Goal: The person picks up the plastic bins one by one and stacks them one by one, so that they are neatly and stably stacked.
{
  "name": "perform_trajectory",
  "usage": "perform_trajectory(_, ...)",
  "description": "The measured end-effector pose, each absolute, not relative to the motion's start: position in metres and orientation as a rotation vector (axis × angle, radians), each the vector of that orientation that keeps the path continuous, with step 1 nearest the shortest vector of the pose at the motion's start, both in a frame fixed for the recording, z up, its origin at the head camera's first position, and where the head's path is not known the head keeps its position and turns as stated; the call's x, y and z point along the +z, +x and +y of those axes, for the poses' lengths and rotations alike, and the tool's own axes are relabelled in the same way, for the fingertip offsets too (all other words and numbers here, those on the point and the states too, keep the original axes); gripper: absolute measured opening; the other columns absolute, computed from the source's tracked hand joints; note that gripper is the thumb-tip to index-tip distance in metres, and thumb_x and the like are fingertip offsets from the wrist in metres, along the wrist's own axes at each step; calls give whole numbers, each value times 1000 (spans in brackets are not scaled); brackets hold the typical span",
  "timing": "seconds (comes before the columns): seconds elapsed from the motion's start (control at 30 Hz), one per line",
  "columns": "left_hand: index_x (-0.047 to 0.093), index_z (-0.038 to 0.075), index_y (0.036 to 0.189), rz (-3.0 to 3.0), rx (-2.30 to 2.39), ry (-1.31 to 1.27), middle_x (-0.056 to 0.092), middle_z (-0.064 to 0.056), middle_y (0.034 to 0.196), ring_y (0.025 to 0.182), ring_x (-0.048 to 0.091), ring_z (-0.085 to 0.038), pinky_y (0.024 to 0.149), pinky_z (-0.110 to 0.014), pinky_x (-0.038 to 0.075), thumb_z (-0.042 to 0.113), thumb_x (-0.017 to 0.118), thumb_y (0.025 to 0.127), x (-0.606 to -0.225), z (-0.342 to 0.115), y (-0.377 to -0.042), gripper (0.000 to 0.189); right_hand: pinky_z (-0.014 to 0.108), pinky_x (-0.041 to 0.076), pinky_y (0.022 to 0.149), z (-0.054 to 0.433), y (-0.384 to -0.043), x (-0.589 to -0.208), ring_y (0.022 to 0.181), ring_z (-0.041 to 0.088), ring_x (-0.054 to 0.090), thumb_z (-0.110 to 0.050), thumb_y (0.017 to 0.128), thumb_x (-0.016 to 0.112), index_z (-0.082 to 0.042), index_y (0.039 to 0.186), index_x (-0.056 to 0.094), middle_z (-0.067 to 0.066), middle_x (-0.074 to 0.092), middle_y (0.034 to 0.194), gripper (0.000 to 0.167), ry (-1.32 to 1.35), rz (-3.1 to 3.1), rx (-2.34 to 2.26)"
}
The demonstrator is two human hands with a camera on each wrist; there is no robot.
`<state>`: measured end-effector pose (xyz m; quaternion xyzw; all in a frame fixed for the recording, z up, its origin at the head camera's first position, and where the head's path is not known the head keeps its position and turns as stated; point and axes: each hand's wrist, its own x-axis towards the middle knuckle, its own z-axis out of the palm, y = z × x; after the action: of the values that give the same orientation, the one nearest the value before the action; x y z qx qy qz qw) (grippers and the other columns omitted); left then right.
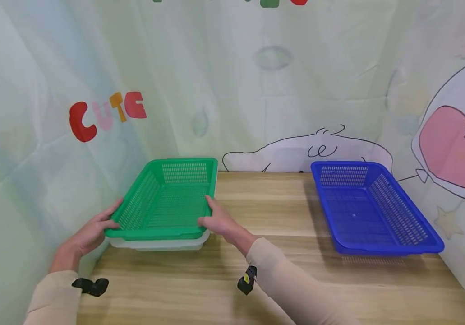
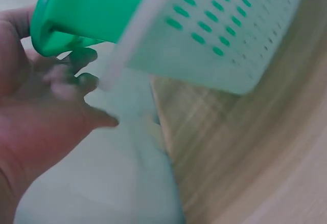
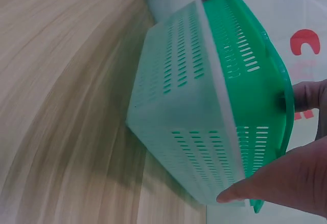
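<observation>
A green plastic basket [image 1: 155, 234] with slotted walls sits nested in a white basket [image 1: 167, 244] at the left of the table. In the right wrist view, the green rim [image 3: 278, 65] stands clearly above the white rim [image 3: 217, 75]. My left hand [image 1: 94, 230] holds the green basket's near left corner, thumb over the rim; the left wrist view shows fingers [image 2: 82, 83] beneath that rim. On the opposite side my right hand [image 1: 221, 220] grips the green rim, with one fingertip [image 3: 230, 196] at the white basket's wall.
A blue slotted basket [image 1: 354, 214] stands on the right of the wooden table [image 1: 264, 216], with bare wood between it and the green one. Printed curtains [image 1: 256, 90] rise along the back and both sides. The nested baskets sit close to the left curtain.
</observation>
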<state>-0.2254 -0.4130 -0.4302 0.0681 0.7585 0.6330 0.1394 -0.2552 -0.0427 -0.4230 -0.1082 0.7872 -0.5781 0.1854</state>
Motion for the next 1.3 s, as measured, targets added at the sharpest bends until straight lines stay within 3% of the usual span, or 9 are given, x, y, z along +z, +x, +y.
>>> perform_trajectory(0.1,-3,27,160,2220,1777,149,-30,-14,159,144,-17,-41,118,-42,9,-2,45,97,-435,-411,-225,85,52,21,118,-43,-256,-430,149,32,17,-8,84,62,-15,162,16,11,5,167,90,-340,2224,-1615)
perform_trajectory(0.17,-5,26,160,2234,1752,131,-29,-14,160,144,-11,-44,106,-23,27,-2,45,96,-438,-408,-225,86,52,19,118,-43,-256,-435,150,33,12,-7,85,62,-15,162,15,11,-3,167,90,-340,2212,-1623)
perform_trajectory(0.27,-6,26,160,2252,1727,103,-28,-14,160,145,-7,-45,85,-12,35,-2,46,94,-443,-403,-226,89,53,21,117,-43,-255,-441,149,34,13,-4,86,62,-16,162,14,10,-10,167,90,-310,2192,-1662)
perform_trajectory(0.5,-6,27,160,2233,1747,76,-20,-20,162,143,12,-43,85,-14,41,-5,46,90,-454,-401,-231,93,51,20,118,-39,-255,-449,150,34,10,3,81,63,-14,162,14,11,-10,167,96,-303,2149,-1699)
perform_trajectory(0.7,-2,30,161,2073,1941,193,-11,-27,160,116,52,-9,86,-22,50,-9,44,93,-466,-404,-236,91,49,17,119,-28,-264,-450,150,34,9,12,75,63,-10,161,18,15,0,167,99,-304,2048,-1785)
perform_trajectory(0.9,4,31,161,1991,2036,296,-27,-20,159,114,51,-2,80,-23,53,-10,45,95,-473,-392,-237,88,48,34,112,-3,-273,-456,144,37,29,6,79,70,-11,161,21,24,22,160,97,-359,1980,-1802)
perform_trajectory(1.0,3,30,162,1964,2042,343,-23,-21,160,116,51,-5,82,-24,53,-8,47,97,-475,-380,-240,87,48,41,107,16,-278,-456,142,40,33,5,84,69,-13,162,15,29,19,159,96,-389,1886,-1812)
perform_trajectory(1.17,2,27,162,1885,2061,358,16,-30,152,110,63,-20,85,-34,56,-3,51,100,-479,-353,-250,85,48,47,102,51,-286,-454,142,44,30,6,89,65,-14,162,9,30,10,161,94,-393,1793,-1808)
perform_trajectory(1.3,1,23,162,1881,2052,345,20,-35,151,114,63,-24,89,-36,55,-1,55,99,-483,-332,-255,87,49,44,104,77,-287,-457,143,43,28,7,91,62,-15,162,7,29,6,162,93,-375,1790,-1788)
